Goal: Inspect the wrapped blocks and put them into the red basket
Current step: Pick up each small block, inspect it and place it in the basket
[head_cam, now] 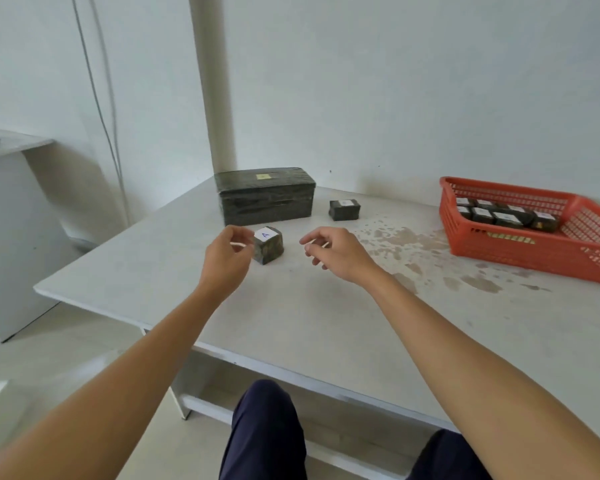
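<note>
red basket (465, 233), dark mottled block (269, 249), white label (266, 233)

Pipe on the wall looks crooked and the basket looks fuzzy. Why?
Head view: the wide lens bows the pipe; in the same head view the basket smears at its right end, near the frame edge; light is soft, shadows faint.
</note>
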